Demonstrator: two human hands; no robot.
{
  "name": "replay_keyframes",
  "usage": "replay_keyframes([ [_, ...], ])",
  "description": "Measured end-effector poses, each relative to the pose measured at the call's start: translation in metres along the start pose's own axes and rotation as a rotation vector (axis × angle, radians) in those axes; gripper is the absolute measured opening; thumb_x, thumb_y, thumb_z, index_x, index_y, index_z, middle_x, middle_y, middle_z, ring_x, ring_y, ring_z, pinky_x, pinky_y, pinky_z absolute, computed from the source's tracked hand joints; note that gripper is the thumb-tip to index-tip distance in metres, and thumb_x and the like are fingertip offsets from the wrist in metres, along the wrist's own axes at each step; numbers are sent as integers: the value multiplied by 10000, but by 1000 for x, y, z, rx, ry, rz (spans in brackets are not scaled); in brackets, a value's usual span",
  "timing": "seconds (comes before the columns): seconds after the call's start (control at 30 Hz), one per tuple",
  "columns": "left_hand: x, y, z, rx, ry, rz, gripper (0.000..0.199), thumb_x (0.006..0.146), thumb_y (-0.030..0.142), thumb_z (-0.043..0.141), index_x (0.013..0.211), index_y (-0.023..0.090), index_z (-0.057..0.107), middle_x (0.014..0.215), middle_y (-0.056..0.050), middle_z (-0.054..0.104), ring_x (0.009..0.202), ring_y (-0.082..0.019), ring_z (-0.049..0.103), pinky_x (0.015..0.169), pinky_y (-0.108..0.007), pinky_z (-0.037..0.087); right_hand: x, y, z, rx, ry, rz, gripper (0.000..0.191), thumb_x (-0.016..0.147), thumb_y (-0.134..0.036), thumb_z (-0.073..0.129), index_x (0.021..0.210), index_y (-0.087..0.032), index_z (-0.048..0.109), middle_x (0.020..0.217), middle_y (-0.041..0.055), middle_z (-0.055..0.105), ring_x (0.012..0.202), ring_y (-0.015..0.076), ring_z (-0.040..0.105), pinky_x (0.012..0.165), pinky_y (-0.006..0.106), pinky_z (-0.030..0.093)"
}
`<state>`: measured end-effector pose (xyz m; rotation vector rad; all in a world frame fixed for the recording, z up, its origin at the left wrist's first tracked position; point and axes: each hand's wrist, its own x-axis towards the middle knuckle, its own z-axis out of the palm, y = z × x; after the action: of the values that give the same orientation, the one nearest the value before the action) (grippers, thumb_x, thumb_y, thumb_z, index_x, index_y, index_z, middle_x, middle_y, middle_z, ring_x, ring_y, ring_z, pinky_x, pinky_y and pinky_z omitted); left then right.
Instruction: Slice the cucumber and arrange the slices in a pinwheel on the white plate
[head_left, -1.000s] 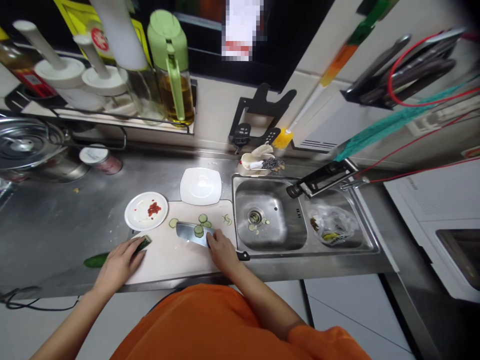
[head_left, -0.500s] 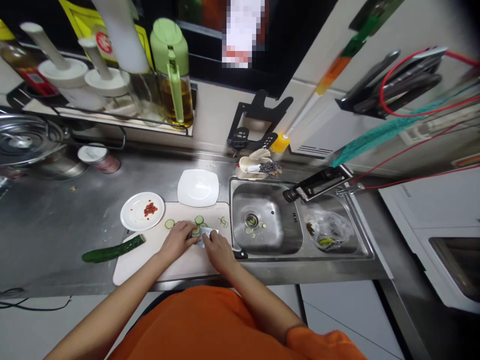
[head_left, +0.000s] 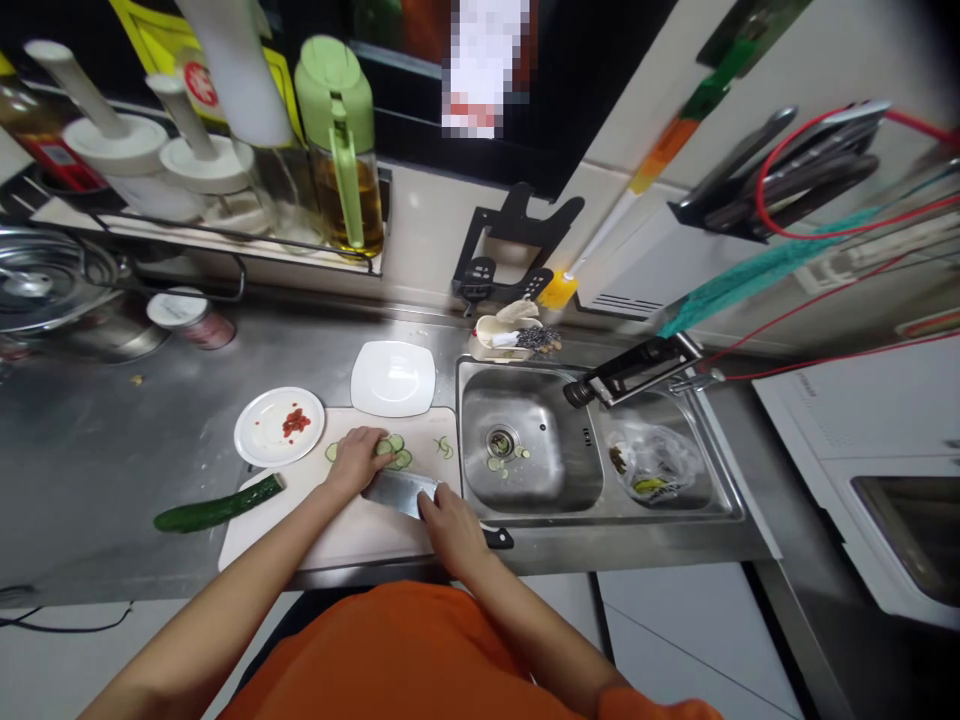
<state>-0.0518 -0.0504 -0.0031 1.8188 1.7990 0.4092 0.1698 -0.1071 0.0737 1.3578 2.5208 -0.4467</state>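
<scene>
My right hand [head_left: 455, 527] is closed on a kitchen knife [head_left: 403, 493] with a broad blade; its black handle sticks out past my palm. The blade lies low over the white cutting board [head_left: 330, 540], its tip pointing left. My left hand [head_left: 358, 461] rests at a small cluster of cucumber slices [head_left: 397, 459], thumb and fingers apart at their left side. Another slice shows partly left of that hand. Thin cucumber scraps [head_left: 444, 447] lie at the board's right. A long piece of cucumber [head_left: 219, 506], cut at one end, lies across the board's left edge.
Behind the board stand a white plate with chopped red bits [head_left: 247, 440] and a bare square white plate [head_left: 393, 376]. The sink [head_left: 559, 450] is to the right, with slices near its drain. Bottles and jars line a rack [head_left: 300, 252] at the back left.
The knife has come away from the slices toward me and slightly right, showing more blade. My left hand has shifted a little left and up, and the slices now sit closer together.
</scene>
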Motion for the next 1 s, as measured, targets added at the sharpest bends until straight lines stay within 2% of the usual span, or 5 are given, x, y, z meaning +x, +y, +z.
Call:
replay_keyframes([
  [0.13,-3,-5,-4,23,7,15,297,849,366,508,1058,204,644,1049,-106,634,1046,-272,529,911,-403,394,-14,-7,-1,85,-70,88,205,904,-138,432,1031,-227,566,973,67,537,781,172,539,649,258,362],
  [0.33,0,3,-17,-31,-44,12,132,797,258,522,831,196,632,871,-67,655,899,-228,568,818,-336,414,-19,-23,2,273,-108,202,238,888,-185,461,1078,-248,590,1021,53,513,754,142,553,649,243,366],
  [0.6,-8,-4,-40,-220,-28,-274,143,766,330,556,793,208,626,717,0,665,675,-153,584,640,-251,389,-10,-30,10,425,-34,344,275,880,-186,497,1115,-243,628,989,51,540,835,146,562,715,226,387],
  [0.73,-9,-8,-36,-321,-81,-373,151,729,335,590,770,196,632,689,0,672,646,-146,596,616,-245,401,-2,-29,12,415,-8,395,259,883,-186,490,1091,-225,639,963,56,558,835,154,571,722,227,388],
  [1.0,7,5,-16,-878,-155,-418,284,688,404,627,856,177,595,694,-23,677,692,-169,653,628,-259,460,-16,-28,5,414,26,471,284,862,-146,481,1093,-222,627,996,68,573,842,160,577,713,229,379],
])
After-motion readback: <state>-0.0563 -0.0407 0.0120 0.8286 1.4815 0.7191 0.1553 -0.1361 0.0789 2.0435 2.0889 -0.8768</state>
